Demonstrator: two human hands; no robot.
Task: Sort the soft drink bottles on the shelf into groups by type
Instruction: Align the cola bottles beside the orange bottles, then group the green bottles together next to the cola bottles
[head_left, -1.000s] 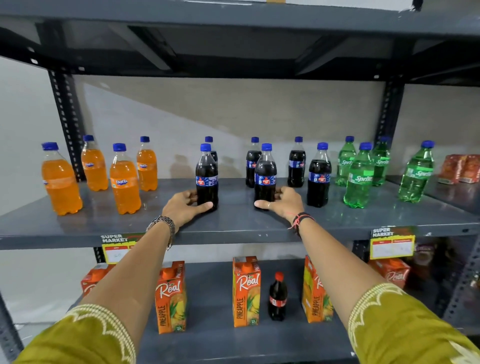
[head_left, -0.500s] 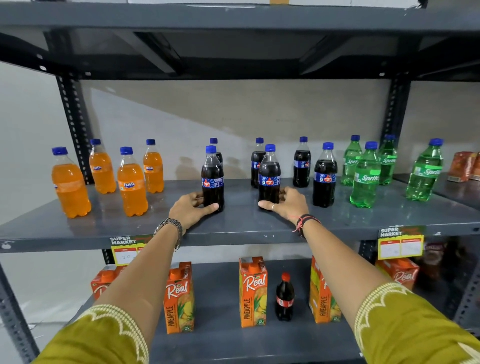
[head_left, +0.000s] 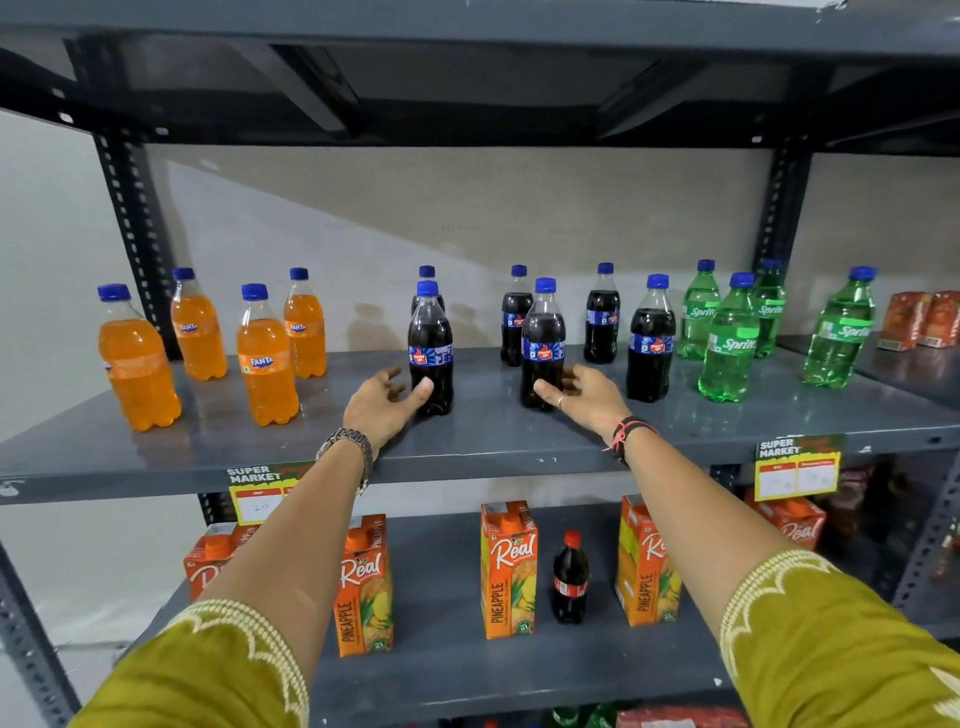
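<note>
The grey middle shelf (head_left: 493, 434) carries three groups of blue-capped bottles. Several orange Fanta bottles (head_left: 266, 358) stand at the left, several dark cola bottles (head_left: 650, 345) in the middle, and several green Sprite bottles (head_left: 730, 343) at the right. My left hand (head_left: 382, 402) is open beside a front cola bottle (head_left: 430, 351), with its thumb against the bottle's base. My right hand (head_left: 589, 395) is open just right of another front cola bottle (head_left: 543, 345), its fingertips near the base. Both bottles stand upright on the shelf.
Red packets (head_left: 919, 319) lie at the far right of the shelf. On the lower shelf stand pineapple juice cartons (head_left: 508, 571) and a small red-capped cola bottle (head_left: 570, 579). Yellow price tags (head_left: 797, 467) hang on the shelf edge. A dark upright (head_left: 132, 234) stands behind the Fanta bottles.
Both hands have spread their fingers and eased back from the bases of the two front cola bottles. The bottles stay standing where they were.
</note>
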